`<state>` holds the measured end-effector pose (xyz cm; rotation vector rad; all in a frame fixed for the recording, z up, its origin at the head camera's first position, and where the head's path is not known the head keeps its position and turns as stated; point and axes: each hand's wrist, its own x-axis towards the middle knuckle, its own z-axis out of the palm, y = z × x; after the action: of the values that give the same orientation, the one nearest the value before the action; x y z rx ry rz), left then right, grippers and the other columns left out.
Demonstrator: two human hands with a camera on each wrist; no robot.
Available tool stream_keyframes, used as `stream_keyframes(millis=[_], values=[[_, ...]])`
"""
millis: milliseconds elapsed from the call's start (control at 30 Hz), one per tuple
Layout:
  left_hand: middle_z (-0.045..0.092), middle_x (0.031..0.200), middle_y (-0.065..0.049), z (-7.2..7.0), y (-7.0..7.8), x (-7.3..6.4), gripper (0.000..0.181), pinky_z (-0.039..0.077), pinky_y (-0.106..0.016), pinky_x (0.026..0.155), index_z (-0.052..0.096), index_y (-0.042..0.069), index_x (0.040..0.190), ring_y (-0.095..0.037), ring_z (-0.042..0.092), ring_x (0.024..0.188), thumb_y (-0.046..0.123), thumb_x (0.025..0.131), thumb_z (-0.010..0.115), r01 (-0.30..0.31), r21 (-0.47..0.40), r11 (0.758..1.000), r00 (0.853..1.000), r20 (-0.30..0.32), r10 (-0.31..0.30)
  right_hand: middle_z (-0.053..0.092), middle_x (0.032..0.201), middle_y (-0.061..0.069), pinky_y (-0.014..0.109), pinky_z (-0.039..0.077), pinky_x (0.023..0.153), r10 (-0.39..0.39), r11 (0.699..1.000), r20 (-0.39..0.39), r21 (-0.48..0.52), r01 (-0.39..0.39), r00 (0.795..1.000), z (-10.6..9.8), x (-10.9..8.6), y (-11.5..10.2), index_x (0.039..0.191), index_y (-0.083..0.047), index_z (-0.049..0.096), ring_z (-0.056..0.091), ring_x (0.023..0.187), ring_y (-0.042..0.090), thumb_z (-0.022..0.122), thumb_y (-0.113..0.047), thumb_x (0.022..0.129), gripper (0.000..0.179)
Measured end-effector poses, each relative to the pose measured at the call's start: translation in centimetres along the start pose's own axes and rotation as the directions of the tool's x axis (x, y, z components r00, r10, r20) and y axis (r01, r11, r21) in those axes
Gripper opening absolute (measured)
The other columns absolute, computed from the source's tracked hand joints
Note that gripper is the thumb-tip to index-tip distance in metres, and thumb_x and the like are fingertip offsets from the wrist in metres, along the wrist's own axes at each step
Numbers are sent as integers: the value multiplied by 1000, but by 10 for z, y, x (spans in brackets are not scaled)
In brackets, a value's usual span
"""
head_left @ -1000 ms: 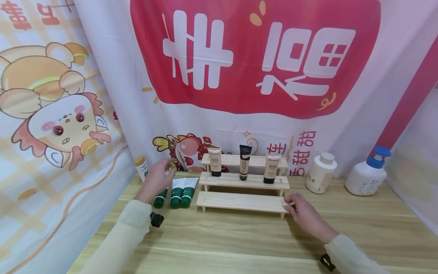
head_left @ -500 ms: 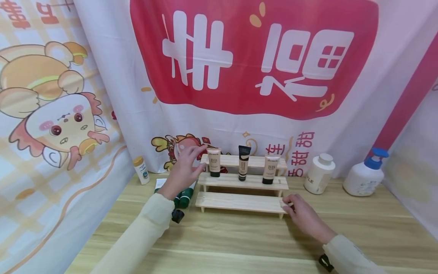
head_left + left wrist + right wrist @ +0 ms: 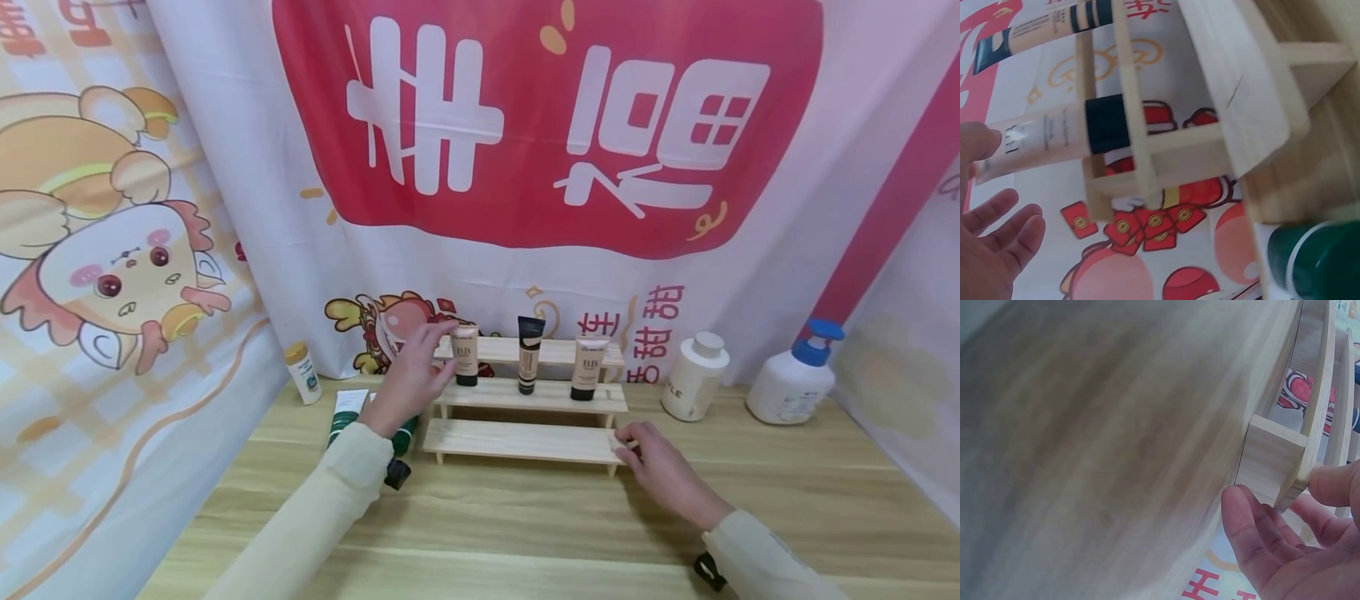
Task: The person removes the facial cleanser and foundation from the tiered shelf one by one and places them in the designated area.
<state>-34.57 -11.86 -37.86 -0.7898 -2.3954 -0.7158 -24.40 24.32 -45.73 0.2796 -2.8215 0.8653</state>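
A wooden three-step display rack (image 3: 517,442) stands on the table. Its middle step bears two beige BB cream tubes, one at the left (image 3: 467,358) and one at the right (image 3: 589,368), with a black-capped tube (image 3: 529,358) between them. My left hand (image 3: 411,367) reaches to the left BB cream tube, index fingertip right at its top edge. In the left wrist view the thumb (image 3: 982,142) overlaps that tube, and the other fingers stay loosely spread beside it. My right hand (image 3: 663,471) pinches the front right corner of the bottom step, thumb (image 3: 1334,484) against its edge.
Green-and-white tubes (image 3: 348,412) lie left of the rack, partly hidden by my left hand. A yellow-capped bottle (image 3: 303,375) stands behind them. Right of the rack are a white bottle (image 3: 696,379) and a blue-topped pump bottle (image 3: 793,379). A printed curtain (image 3: 420,267) hangs behind.
My left hand has moved right from over the green tubes to the left BB cream tube, closing slightly nearer in the last half second. My right hand stays at the rack's corner.
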Motion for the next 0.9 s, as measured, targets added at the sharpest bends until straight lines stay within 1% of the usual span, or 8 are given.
stream_keyframes(millis=[167, 300, 400, 500, 633, 733, 800, 900], values=[[57, 108, -7, 11, 4, 3, 52, 49, -33, 64, 37, 20, 133, -21, 57, 78, 17, 89, 66, 60, -33, 998, 998, -19, -60, 56, 101, 10, 35, 51, 74, 5, 1000, 1, 9, -5, 1000, 0, 0, 1, 107, -1, 58, 58, 89, 21, 61, -6, 91, 17], [59, 98, -9, 17, 7, 5, 48, 48, -33, 58, 36, 18, 130, -19, 56, 71, 14, 91, 63, 63, -16, 998, 996, -69, -64, 56, 99, 9, 34, 51, 73, -5, 1000, -1, 19, 5, 1000, 1, -1, 2, 106, -1, 58, 58, 88, 21, 61, -5, 91, 15], [59, 95, -9, 22, 8, 5, 46, 48, -34, 59, 36, 19, 128, -19, 56, 72, 13, 92, 62, 70, 3, 998, 993, -99, -69, 56, 99, 9, 35, 51, 73, -11, 1000, -8, 18, 11, 1000, 2, 0, 2, 105, -1, 58, 58, 88, 20, 61, -5, 91, 14], [58, 95, -7, 21, 7, 4, 45, 50, -35, 64, 38, 18, 128, -19, 57, 76, 11, 91, 63, 65, 0, 998, 991, -118, -64, 56, 99, 9, 36, 51, 74, -18, 1000, -13, 16, 18, 1000, 2, 1, 1, 104, -1, 58, 58, 87, 21, 61, -4, 91, 14], [58, 99, -6, 17, 6, -1, 44, 51, -36, 71, 41, 15, 128, -19, 58, 81, 9, 91, 63, 19, -10, 1000, 989, -149, -20, 56, 99, 9, 37, 51, 75, -25, 1000, -10, 7, 25, 1000, 2, 1, -1, 104, -1, 59, 58, 87, 20, 61, -4, 91, 14], [59, 103, -8, 10, 3, -7, 43, 51, -36, 70, 43, 13, 128, -20, 58, 82, 8, 90, 63, -12, -11, 1000, 983, -183, 10, 57, 99, 10, 38, 51, 76, -30, 1000, -11, 2, 30, 999, 3, 0, -1, 104, 0, 59, 58, 87, 21, 61, -4, 91, 14], [59, 104, -9, 3, 2, -12, 43, 51, -35, 69, 44, 12, 128, -20, 57, 82, 8, 90, 63, -19, -4, 1000, 980, -196, 18, 57, 99, 10, 38, 51, 76, -30, 1000, -15, 1, 30, 999, 3, 0, -1, 104, 0, 58, 58, 87, 22, 61, -4, 91, 14], [59, 102, -9, -9, 1, -20, 44, 51, -34, 66, 44, 13, 129, -19, 56, 79, 8, 90, 64, -7, 10, 1000, 982, -190, 9, 57, 100, 11, 39, 51, 77, -18, 1000, -12, -3, 18, 1000, 2, -2, 0, 105, 1, 58, 59, 88, 23, 61, -4, 91, 15]])
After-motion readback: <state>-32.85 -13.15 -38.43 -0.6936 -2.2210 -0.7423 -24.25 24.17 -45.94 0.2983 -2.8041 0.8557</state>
